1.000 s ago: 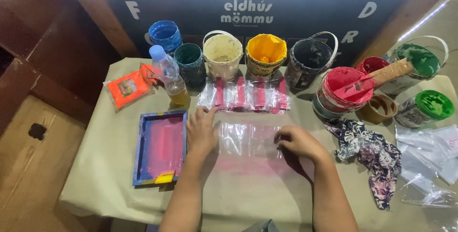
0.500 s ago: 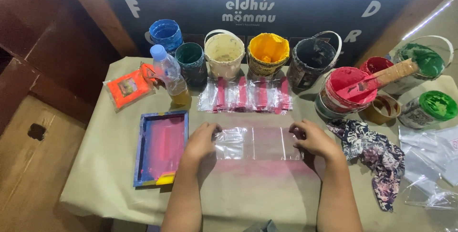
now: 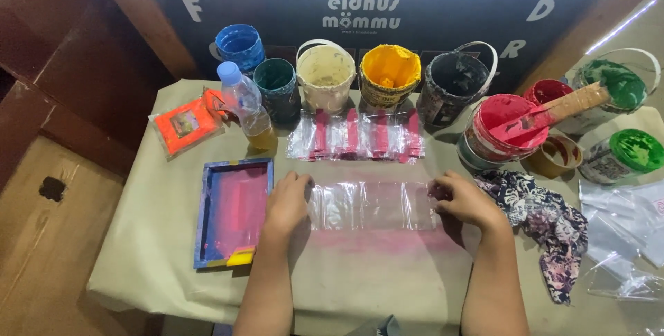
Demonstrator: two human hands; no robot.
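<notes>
from my seat i see both forearms coming in from the near edge, roughly parallel, wrists low on the paper-covered table (image 3: pixel 360 287). my left hand (image 3: pixel 287 201) lies palm down with the fingers pressed together, resting on the left end of the clear plastic bag (image 3: pixel 373 204); my right hand (image 3: pixel 463 199) is curled loosely at the bag's right end, fingertips on or pinching its edge, though i cannot tell which because the knuckles cover them. the bag lies flat in the middle of the table, stretched between the two hands, over a pink smear on the paper. just left of the left hand sits the blue-framed printing screen (image 3: pixel 234 211), pink inside. beyond the bag is a row of clear bags with pink print (image 3: pixel 356 137), and farther back a line of paint buckets (image 3: pixel 391 73). a patterned rag (image 3: pixel 546 225) lies to the right of my right hand. more clear bags (image 3: pixel 622 232) at the far right are cut off by the frame, and the near table edge drops out of view.
</notes>
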